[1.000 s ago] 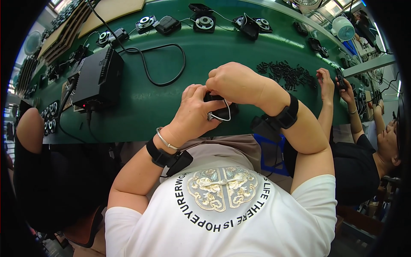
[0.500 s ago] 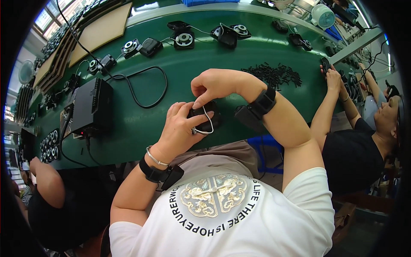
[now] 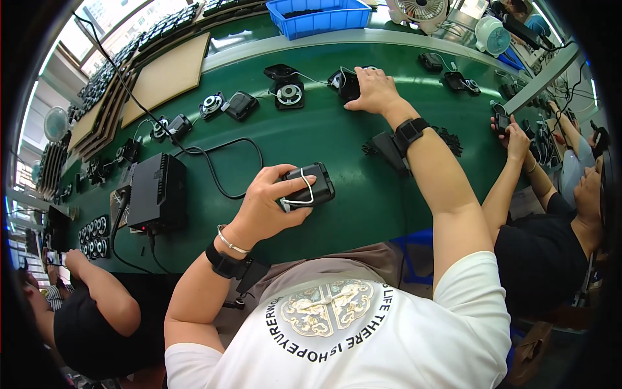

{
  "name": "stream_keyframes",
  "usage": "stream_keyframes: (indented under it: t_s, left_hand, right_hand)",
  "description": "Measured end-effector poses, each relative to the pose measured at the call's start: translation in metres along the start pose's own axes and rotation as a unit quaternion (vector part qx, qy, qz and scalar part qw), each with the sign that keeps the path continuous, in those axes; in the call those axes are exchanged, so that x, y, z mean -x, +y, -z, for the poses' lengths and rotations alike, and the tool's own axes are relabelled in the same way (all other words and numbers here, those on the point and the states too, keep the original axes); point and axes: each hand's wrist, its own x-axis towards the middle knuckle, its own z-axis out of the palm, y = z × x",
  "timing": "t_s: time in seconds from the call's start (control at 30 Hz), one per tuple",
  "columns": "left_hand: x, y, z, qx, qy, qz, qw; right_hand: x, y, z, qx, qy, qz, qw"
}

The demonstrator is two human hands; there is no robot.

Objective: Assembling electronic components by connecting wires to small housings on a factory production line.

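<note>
My left hand (image 3: 264, 202) is closed round a black speaker box (image 3: 321, 187) above the near part of the bench, with a white cable (image 3: 307, 183) looped over the box. Stretched out to the far side, my right hand (image 3: 379, 92) has its thumb and fingers round another black speaker housing (image 3: 348, 85); part of that housing is hidden behind the hand. Just left of it, an open housing with a round speaker driver (image 3: 289, 95) lies on the bench, joined by a thin cable.
A black power unit (image 3: 155, 191) with a looped black cord stands on the green bench (image 3: 227, 155). Small black parts (image 3: 448, 141) lie partly behind my right forearm. A blue bin (image 3: 317, 23) sits at the back. Co-workers (image 3: 538, 240) are at both sides.
My right hand has left the box in my left hand and reached forward to the housing at the far side. The view has shifted slightly.
</note>
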Motion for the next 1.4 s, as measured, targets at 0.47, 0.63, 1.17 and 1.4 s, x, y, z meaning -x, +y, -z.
stream_keyframes:
  t_s: [0.47,0.63,1.17,1.4]
  left_hand:
    - [-0.088,-0.023,0.057,0.275,0.132,0.103,0.947]
    - [-0.126,-0.039,0.073,0.259,0.136,0.117,0.949]
    - [-0.176,-0.076,0.056,0.216,0.081,0.142,0.963]
    - [-0.178,-0.081,0.061,0.216,0.079,0.161,0.960]
  right_hand:
    - [0.005,-0.007,0.003,-0.094,0.053,0.032,0.994]
    - [0.024,-0.054,0.007,-0.131,0.059,0.048,0.988]
    - [-0.084,0.053,-0.023,-0.619,0.188,-0.207,0.734]
    - [-0.086,0.031,-0.035,-0.401,0.173,-0.028,0.899]
